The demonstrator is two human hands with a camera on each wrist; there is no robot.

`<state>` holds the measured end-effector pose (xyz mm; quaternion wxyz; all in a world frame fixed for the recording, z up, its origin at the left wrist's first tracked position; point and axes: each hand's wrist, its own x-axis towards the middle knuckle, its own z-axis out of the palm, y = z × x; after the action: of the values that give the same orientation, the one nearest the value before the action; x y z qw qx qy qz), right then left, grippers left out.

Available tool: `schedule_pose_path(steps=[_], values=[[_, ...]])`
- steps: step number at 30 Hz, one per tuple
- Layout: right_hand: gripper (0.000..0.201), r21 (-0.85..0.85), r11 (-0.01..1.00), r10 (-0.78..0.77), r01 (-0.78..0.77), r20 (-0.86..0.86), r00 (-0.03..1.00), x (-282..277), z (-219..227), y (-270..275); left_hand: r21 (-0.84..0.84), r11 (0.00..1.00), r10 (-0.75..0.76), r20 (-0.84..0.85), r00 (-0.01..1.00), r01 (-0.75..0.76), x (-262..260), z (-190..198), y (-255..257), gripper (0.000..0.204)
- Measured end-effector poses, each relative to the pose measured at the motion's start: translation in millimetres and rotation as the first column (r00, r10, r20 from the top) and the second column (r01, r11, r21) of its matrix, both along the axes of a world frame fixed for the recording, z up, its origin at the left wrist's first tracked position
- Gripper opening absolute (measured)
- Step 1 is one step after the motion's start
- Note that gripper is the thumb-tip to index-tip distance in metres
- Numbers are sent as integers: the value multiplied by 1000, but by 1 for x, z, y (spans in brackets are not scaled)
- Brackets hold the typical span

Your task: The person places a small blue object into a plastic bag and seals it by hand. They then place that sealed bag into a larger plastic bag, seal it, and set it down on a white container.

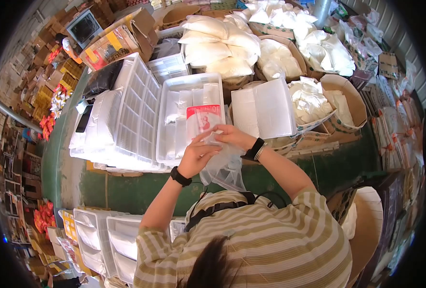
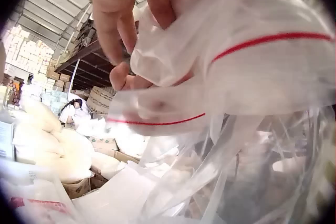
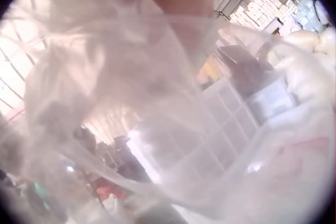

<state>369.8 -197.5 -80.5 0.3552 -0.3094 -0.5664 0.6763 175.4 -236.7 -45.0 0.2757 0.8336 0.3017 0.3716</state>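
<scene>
Clear plastic zip bags (image 1: 225, 170) hang between the two hands, close in front of the person's striped shirt. At the bags' upper edge, the left hand (image 1: 197, 157) pinches the film. The right hand (image 1: 236, 137) grips the same film from the other side, fingers bent. Red zip lines run across a clear bag (image 2: 273, 71) in the left wrist view, and fingertips show beside it. Blurred film covers most of the right wrist view. Just beyond the hands, a packet with a red printed panel (image 1: 204, 117) lies over white packs in a white plastic crate (image 1: 162, 115).
A second crate (image 1: 138, 110) stands on its side at the left, beside white packs and a dark phone (image 1: 83, 119). To the right, a white open-flapped box (image 1: 265, 108) stands near cartons of filled bags (image 1: 311, 103). More crates (image 1: 108, 230) stand behind the person.
</scene>
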Motion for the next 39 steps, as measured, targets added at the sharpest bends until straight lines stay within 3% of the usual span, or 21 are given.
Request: schedule_pose_path(steps=[3, 4, 6, 9, 12, 16, 19, 22, 25, 26, 27, 28, 30, 32, 35, 37, 39], values=[[17, 146, 978, -157, 151, 32, 987, -16, -5, 6, -32, 998, 54, 103, 993, -51, -4, 5, 1, 13], [17, 403, 893, -278, 201, 142, 950, -16, -2, 5, -64, 995, 81, 104, 991, -74, -6, 3, 1, 13], [18, 823, 549, -559, 146, 231, 796, -13, 9, 1, -128, 985, 130, 103, 986, -116, -9, -4, 0, 14], [30, 820, 572, -524, -32, 395, 755, -6, 11, -6, -102, 991, 91, 37, 995, -86, -12, -5, 1, 14], [44, 950, 311, -637, 18, 194, 746, -4, 21, -23, -125, 990, 70, 25, 997, -66, -13, -5, 3, 13], [63, 807, 583, -438, -99, 414, 798, -4, 26, -43, -324, 945, 96, 127, 987, -51, -11, 2, -7, 12], [63, 758, 652, -351, 11, 290, 890, -8, 26, -40, -368, 929, 12, 115, 993, 31, -8, -2, -9, 11], [62, 510, 854, -322, 106, 358, 876, -14, 27, -42, -378, 924, -26, 71, 997, 51, -6, -15, -10, 10], [56, 527, 830, -350, 184, 235, 907, -11, 0, -28, -269, 962, 69, 120, 990, -35, 4, -21, -3, 10], [54, 458, 863, -402, 211, 373, 836, -6, -3, -26, -256, 962, 134, 147, 980, -93, 8, -22, 0, 10], [51, 409, 839, -507, 360, 346, 790, 3, -3, -23, -245, 957, 198, 174, 964, -153, 11, -23, 3, 10], [49, 355, 790, -605, 500, 325, 727, 16, -3, -22, -67, 961, 274, 93, 957, -268, 9, -22, 8, 7], [47, 228, 613, -773, 756, -24, 634, 48, -23, -18, -243, 898, 388, 41, 921, -368, 6, -12, 6, 11], [48, 73, 536, -814, 841, -221, 537, 56, 8, -40, -306, 838, 461, -45, 886, -451, 6, -9, 7, 16], [50, 479, 472, -832, 741, -38, 554, 61, -2, -78, -235, 825, 495, -138, 858, -514, 14, -16, 5, 21], [51, 863, 395, -762, 314, 117, 637, 43, 10, -97, -151, 844, 503, -105, 858, -514, 26, -24, 1, 23], [48, 756, 632, -631, 170, 375, 678, 23, 12, -99, -108, 850, 501, -139, 854, -516, 36, -18, -8, 24]])
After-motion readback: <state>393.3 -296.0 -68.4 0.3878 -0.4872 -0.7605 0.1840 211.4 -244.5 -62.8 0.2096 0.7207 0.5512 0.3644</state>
